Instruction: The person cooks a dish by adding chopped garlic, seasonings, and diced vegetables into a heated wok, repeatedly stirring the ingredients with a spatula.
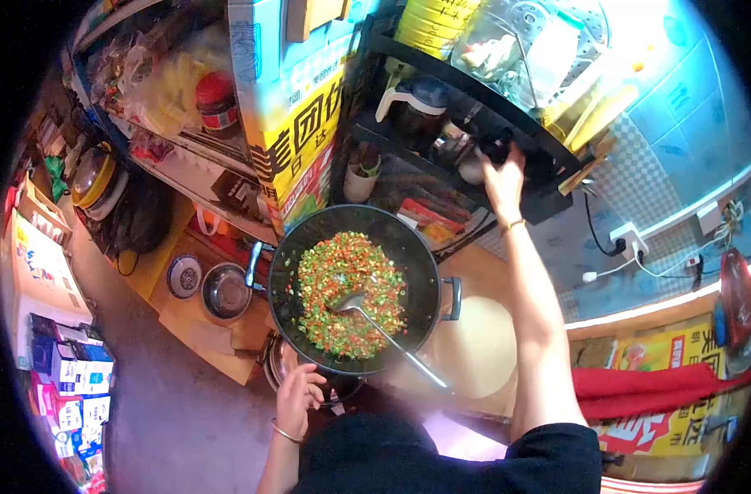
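Observation:
A black wok (360,216) holds chopped green and red peppers (334,276). A metal spatula (400,347) rests in it, its head among the peppers and its handle over the near-right rim. My left hand (297,401) is just below the wok's near rim, fingers loosely bent and apart, holding nothing. My right hand (504,177) reaches into the black shelf rack (466,78), its fingers around a dark-topped container (496,146). What that container holds is hidden. Beside it are small glass jars (453,142) and a dark pitcher with a white handle (416,103).
A metal bowl (226,291) and a patterned bowl (184,276) are left of the wok. A round pale board (478,346) lies to its right. Behind stands a yellow-printed carton panel (301,132). A power strip with cords (630,240) runs along the right wall.

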A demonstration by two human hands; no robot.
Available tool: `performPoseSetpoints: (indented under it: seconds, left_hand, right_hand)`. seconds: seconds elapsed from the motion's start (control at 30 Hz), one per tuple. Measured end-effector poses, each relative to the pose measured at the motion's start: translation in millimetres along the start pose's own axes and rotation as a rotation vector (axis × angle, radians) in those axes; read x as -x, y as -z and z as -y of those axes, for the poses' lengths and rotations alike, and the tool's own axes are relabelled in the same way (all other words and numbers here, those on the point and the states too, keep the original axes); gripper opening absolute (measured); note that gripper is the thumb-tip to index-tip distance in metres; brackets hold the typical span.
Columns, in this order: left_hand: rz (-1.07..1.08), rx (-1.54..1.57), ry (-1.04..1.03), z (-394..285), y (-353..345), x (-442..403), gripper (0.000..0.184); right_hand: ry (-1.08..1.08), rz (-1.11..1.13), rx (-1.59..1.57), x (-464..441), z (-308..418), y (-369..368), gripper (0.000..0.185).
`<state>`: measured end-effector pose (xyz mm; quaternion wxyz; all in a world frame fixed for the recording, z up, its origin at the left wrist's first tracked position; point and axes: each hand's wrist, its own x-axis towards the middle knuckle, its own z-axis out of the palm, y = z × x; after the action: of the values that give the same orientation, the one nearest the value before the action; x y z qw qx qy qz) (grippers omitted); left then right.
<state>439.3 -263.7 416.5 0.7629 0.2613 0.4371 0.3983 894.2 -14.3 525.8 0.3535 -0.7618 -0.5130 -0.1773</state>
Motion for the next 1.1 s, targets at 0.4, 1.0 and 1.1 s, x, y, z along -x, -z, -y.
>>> performPoseSetpoints:
  seconds: [0.4,1.0,1.1]
  left_hand:
    - [-0.183,-0.139,-0.102,-17,-5,1,0.028]
    - [0.149,-0.922,-0.652,-80,-63,-17,0.049]
    - [0.157,-0.808,-0.561,-64,-49,-8,0.041]
  right_hand:
    - [0.253,0.950,0.287,107,0,-108,0.019]
    - [0.546,0.855,-0.680,200,167,147,0.020]
    - [0.468,0.898,-0.721,209,173,147,0.021]
